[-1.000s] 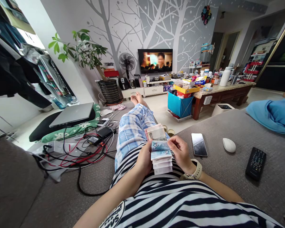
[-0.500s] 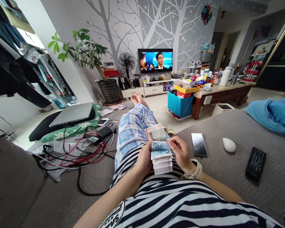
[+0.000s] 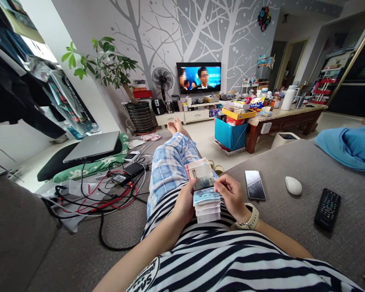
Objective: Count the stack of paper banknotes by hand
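Note:
A fan of banknotes (image 3: 203, 177) lies over my lap, with pink and grey-green notes at the top, a blue one folded across the middle and several pale ends hanging below. My left hand (image 3: 185, 200) is closed on the notes along their left side. On the right side, the bent fingers of my right hand (image 3: 230, 194) pinch the edge of the notes near the grey-green and blue ones. A pale watch (image 3: 252, 217) is on my right wrist.
On the sofa (image 3: 280, 219) to the right lie a phone (image 3: 255, 185), a white mouse (image 3: 293, 185) and a black remote (image 3: 327, 209). Left are tangled cables (image 3: 101, 202) and a laptop (image 3: 91, 146). Beyond stand a blue box (image 3: 229, 134) and a table (image 3: 286, 119).
The top of the blue note has folded down, and more of the grey-green note behind it shows. My right hand has shifted slightly left.

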The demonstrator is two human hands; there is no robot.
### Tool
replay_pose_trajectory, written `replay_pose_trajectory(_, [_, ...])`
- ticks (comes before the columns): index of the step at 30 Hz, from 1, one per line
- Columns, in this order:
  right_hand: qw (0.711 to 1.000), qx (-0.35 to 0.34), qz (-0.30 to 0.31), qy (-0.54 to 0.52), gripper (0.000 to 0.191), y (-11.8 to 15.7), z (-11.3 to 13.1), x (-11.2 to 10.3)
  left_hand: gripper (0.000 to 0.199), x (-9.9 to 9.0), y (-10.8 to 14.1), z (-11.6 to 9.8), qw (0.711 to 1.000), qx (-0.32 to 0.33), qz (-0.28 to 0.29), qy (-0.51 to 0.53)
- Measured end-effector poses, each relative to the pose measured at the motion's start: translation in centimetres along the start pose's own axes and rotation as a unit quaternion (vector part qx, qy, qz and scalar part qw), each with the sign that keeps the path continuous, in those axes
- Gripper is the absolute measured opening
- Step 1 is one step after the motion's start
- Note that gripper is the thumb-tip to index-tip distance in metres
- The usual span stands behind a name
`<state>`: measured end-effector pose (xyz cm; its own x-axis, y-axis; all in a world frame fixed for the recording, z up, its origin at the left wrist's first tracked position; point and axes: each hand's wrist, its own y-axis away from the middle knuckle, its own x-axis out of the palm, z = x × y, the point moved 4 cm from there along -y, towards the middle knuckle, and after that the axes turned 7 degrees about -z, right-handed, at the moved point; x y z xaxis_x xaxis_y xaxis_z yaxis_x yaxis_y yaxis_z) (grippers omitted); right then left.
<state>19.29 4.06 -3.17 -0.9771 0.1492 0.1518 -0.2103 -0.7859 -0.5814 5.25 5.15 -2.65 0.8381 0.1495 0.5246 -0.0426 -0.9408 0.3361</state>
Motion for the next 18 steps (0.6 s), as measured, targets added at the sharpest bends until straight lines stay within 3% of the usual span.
replay_pose_trajectory(7, [0.996,0.055,-0.073,0.016,0.027,-0.6,-1.0,-0.3,0.024,-0.5,0.1,-0.2,0.999,0.035,0.016,-0.012])
replay_pose_trajectory(18, [0.994,0.075,-0.041,0.074,0.03,-0.6,-1.4,-0.4,0.02,-0.2,0.1,-0.2,0.999,0.025,0.021,-0.007])
